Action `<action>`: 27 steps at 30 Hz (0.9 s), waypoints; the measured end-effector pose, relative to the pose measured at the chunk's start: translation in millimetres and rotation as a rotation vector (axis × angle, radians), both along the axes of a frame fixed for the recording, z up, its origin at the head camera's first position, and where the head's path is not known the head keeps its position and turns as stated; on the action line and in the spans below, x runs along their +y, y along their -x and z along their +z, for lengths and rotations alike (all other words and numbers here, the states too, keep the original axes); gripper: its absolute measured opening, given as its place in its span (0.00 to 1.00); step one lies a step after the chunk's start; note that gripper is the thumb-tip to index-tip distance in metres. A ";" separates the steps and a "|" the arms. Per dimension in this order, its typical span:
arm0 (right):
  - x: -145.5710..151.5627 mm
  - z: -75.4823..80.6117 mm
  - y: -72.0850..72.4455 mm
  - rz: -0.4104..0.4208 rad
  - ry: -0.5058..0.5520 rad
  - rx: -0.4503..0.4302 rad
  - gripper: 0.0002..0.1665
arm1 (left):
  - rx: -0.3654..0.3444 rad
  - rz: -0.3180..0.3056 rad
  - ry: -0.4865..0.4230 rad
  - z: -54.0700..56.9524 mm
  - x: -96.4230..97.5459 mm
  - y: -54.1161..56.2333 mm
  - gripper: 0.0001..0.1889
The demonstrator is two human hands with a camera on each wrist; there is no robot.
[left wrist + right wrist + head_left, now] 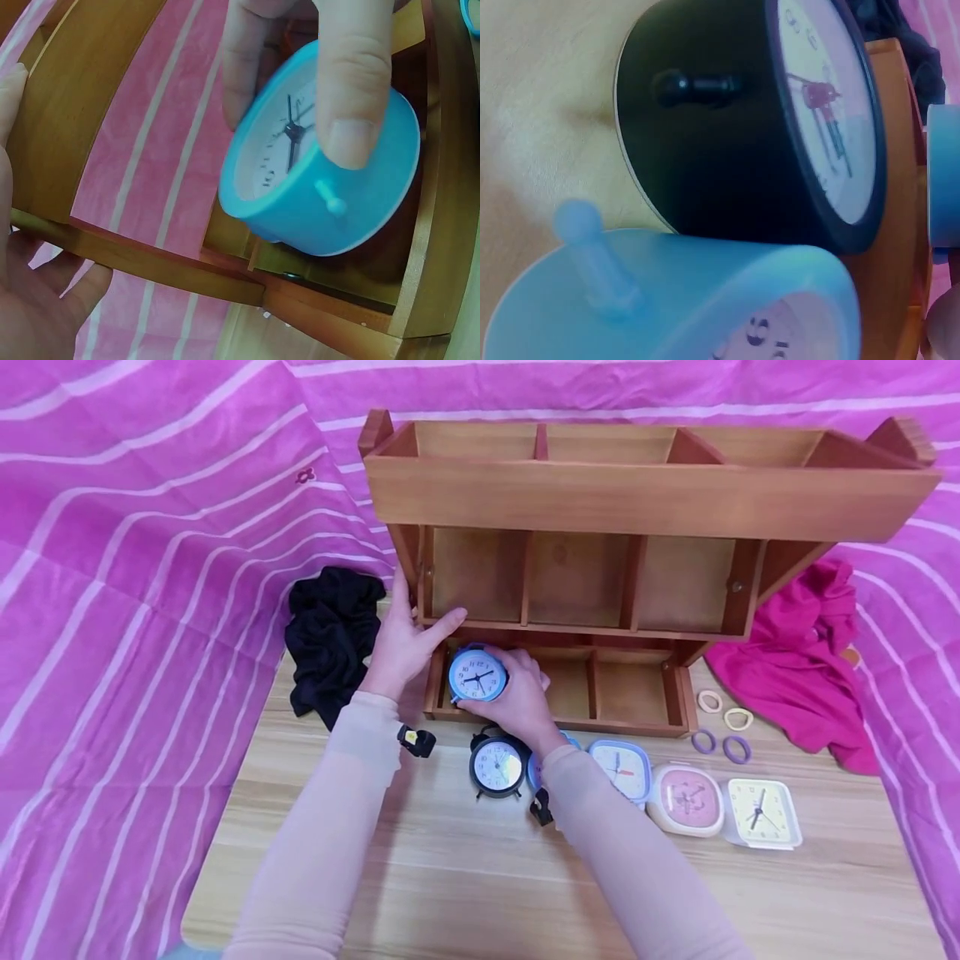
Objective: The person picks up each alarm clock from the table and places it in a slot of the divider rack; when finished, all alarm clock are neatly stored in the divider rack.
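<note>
My right hand (517,689) holds a round light-blue alarm clock (477,675), its thumb and fingers on the clock's sides. The clock is tilted over the left compartment of the bottom tray of a wooden shelf (652,493), its dial facing up. In the left wrist view, the same blue clock (360,202) shows a small knobbed foot under the thumb. My left hand (405,647) grips the shelf's left side panel, with the fingers outside and the thumb across the front. A black twin-bell clock (497,766) lies below the right hand.
A second blue clock (667,292) touches the black one. Rightward lie a lavender clock (622,768), a pink-faced clock (686,800) and a pale-yellow square clock (761,812). Several hair ties (737,749) sit near pink cloth (795,668). Black cloth (333,635) lies left of the shelf.
</note>
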State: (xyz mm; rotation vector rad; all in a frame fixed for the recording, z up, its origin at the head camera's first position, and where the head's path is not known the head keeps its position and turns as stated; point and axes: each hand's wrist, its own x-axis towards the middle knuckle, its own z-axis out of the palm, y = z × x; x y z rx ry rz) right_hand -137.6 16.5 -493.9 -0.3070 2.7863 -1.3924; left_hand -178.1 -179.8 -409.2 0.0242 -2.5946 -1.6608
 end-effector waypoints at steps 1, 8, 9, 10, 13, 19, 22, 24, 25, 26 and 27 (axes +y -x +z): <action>0.1 -0.8 1.0 0.000 0.000 -0.004 0.53 | 0.001 0.000 -0.002 0.5 0.4 0.3 0.56; -2.5 -2.4 7.5 0.015 -0.026 -0.042 0.53 | 0.018 0.005 -0.027 1.0 -0.3 -0.3 0.55; -3.0 -2.2 8.4 0.015 -0.031 -0.053 0.53 | 0.020 0.003 -0.032 0.5 -0.1 -0.5 0.55; -3.3 -1.9 8.8 0.015 -0.032 -0.065 0.53 | 0.023 0.001 -0.034 -0.1 0.1 -0.5 0.55; -4.0 -3.5 9.9 0.014 -0.051 -0.105 0.54 | 0.022 -0.002 -0.029 -1.4 1.1 -0.7 0.56; -6.8 -9.0 11.2 0.026 -0.100 -0.153 0.55 | 0.015 0.003 -0.022 -3.2 1.5 -0.8 0.56; -8.5 -10.0 12.4 0.041 -0.130 -0.157 0.55 | 0.013 0.004 -0.021 -3.4 1.1 -0.3 0.56; -9.7 -9.8 13.1 0.049 -0.148 -0.158 0.55 | 0.011 0.004 -0.017 -2.9 0.5 0.2 0.56; -9.9 -10.0 13.1 0.052 -0.155 -0.158 0.55 | 0.014 0.003 -0.014 -3.0 0.4 0.3 0.56; -10.2 -10.1 13.1 0.054 -0.160 -0.159 0.55 | 0.017 0.003 -0.013 -3.0 0.4 0.1 0.56; -10.5 -10.3 13.0 0.055 -0.164 -0.158 0.54 | 0.021 0.005 -0.012 -3.0 0.1 0.0 0.56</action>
